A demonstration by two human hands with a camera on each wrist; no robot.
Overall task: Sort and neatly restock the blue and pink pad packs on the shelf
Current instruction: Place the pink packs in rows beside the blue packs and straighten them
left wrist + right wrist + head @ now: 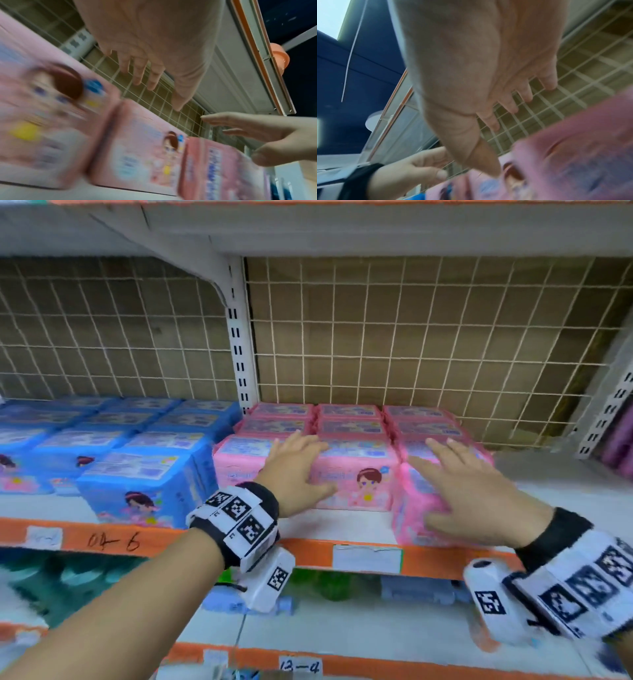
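- The blue pad packs (144, 463) sat grouped on the left of the shelf (342, 529), and the pink pad packs (352, 436) on the right, next to the upright post (239, 337).
- The left hand (294, 470) lay with its grip released, fingers straight over the front pink packs; the left wrist view showed the fingers spread above the pack tops, so contact was uncertain.
- The right hand (479, 491) was also released, palm flat on the front right pink pack (414, 501), thumb low on its face.
- That pack (223, 169) stood turned, side panel forward, near the shelf's front edge.
- Likely risk: a flat push with no hold could let the soft pack skid, twist further or tip off the orange lip (445, 563).
- Pushing hard might also crush the wrapper or shove the back rows crooked against the wire grid (411, 337).
- An uneven push by the two hands could open gaps in the pink rows.
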